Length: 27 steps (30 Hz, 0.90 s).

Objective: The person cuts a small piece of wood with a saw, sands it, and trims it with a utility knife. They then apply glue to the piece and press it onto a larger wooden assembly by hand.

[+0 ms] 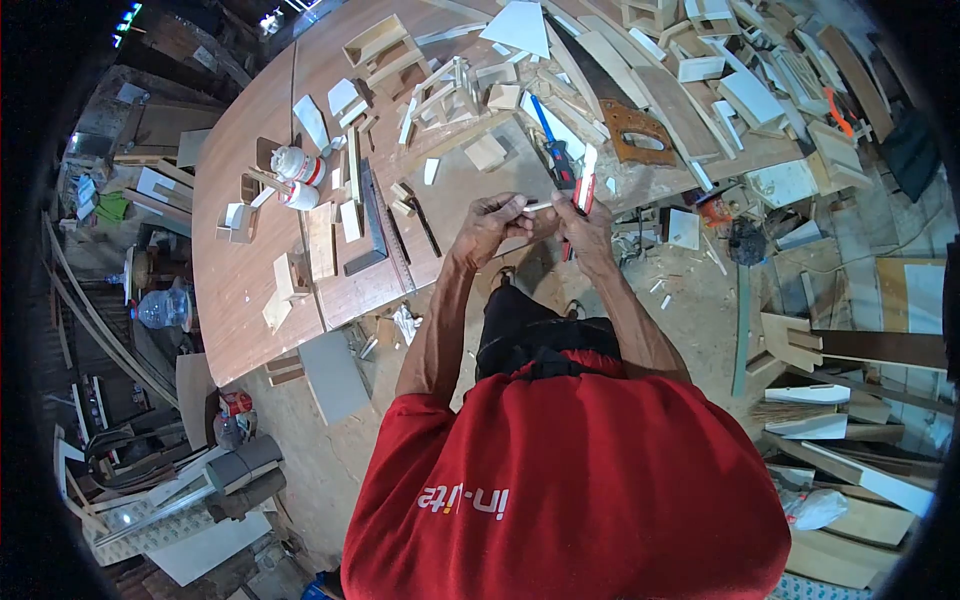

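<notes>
Both my hands meet at the near edge of the brown work table (245, 310). My left hand (488, 228) is closed, pinching a small thin piece (538, 206) whose kind I cannot make out. My right hand (588, 230) is wrapped round a red and white utility knife (587, 178), its pale end pointing away from me. Just beyond lies a blue and black tool (548, 130). A handsaw (640, 132) with a wooden handle rests to the right of it. Past my left hand, a small wooden block (486, 152) sits on a flat board (520, 165).
White glue bottles (300, 168) stand left on the table. Small wooden frames (445, 95) and offcuts crowd its far side. A dark metal straightedge (372, 215) lies left of my hands. Stacked wood pieces (755, 100) fill the right; more boards (845, 490) lie on the floor.
</notes>
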### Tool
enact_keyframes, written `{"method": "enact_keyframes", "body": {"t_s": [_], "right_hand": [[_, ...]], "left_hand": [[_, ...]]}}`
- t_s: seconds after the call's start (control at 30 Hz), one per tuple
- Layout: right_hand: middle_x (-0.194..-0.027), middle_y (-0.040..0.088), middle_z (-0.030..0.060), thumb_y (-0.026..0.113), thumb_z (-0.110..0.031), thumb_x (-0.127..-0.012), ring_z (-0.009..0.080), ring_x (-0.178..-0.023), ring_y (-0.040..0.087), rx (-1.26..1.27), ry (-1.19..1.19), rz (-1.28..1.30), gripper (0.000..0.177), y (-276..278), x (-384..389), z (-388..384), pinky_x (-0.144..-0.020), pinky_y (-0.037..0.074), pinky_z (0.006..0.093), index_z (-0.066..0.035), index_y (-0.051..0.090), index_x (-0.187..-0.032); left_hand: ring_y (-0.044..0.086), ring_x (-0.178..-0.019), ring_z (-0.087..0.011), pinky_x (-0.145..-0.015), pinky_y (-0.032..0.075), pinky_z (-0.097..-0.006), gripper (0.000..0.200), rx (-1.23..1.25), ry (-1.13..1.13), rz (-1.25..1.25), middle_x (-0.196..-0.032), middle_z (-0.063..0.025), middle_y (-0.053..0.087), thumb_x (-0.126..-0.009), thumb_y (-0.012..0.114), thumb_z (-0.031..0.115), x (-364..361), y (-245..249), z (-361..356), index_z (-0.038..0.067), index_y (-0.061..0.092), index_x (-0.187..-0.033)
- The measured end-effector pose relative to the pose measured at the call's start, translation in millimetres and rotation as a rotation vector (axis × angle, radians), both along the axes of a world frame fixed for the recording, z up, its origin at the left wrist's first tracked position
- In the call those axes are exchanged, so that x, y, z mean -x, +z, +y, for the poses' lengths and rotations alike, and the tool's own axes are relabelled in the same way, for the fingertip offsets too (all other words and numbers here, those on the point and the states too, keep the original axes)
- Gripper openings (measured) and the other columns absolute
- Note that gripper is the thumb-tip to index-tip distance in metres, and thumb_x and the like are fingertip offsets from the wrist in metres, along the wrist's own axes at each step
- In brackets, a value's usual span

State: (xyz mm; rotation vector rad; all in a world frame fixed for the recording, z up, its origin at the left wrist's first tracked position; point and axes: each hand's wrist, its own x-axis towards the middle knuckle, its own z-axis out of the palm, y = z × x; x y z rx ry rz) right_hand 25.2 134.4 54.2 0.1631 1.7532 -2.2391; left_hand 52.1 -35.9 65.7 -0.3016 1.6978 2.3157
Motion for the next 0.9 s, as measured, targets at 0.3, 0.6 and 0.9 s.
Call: {"method": "enact_keyframes", "body": {"t_s": [0.3,0.6,0.9], "right_hand": [[-0.069,0.062,0.0026,0.063,-0.013,-0.088,0.0059,-0.047,0.049,-0.006,0.019,0.100,0.017,5,0,2,-0.043,0.039,0.0218,0.001,0.064,-0.097],[-0.066,0.058,-0.0010,0.062,-0.015,-0.090,0.0037,-0.049,0.046,0.055,0.076,0.035,0.013,9,3,7,-0.044,0.037,0.0213,-0.003,0.063,-0.092],[-0.063,0.058,0.0081,0.049,-0.031,-0.095,0.0200,-0.051,0.055,-0.435,0.227,0.306,0.031,8,1,11,-0.050,0.045,0.0357,-0.001,0.055,-0.101]], "left_hand": [[0.061,-0.074,-0.0138,-0.068,0.053,-0.0267,0.037,0.001,0.171,0.014,-0.086,-0.0073,0.065,-0.095,0.053,0.031,2,8,19,-0.003,0.062,-0.107],[0.060,-0.076,-0.0107,-0.068,0.050,-0.0265,0.017,0.313,0.317,0.341,-0.087,-0.0032,0.066,-0.087,0.065,0.010,-3,4,42,0.001,0.066,-0.100],[0.063,-0.074,-0.0278,-0.065,0.049,-0.0340,0.014,0.880,0.426,0.618,-0.083,-0.0154,0.063,-0.080,0.063,-0.003,-1,13,41,0.000,0.065,-0.094]]}}
